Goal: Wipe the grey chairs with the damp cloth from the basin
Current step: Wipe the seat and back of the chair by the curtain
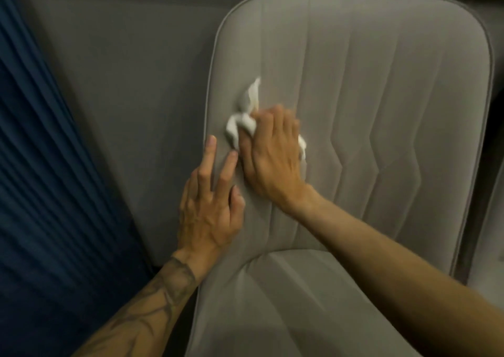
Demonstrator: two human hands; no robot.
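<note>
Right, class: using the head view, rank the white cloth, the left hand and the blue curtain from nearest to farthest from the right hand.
1. white cloth: held under the right hand, against the back of the grey chair.
2. left hand: just beside it to the left, fingers resting on the chair back's edge.
3. blue curtain: far left, beyond the chair.

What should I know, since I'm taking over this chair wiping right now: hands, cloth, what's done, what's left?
Right hand: grips the bunched white cloth and presses it on the left part of the grey chair's backrest.
Left hand: open, fingers straight, resting on the backrest's left edge.
Basin: not in view.
Done: wiping is under way on the backrest. No wet marks show, so I cannot tell how much is covered.
Left: probably the rest of the backrest, the seat, then the other chairs.
</note>
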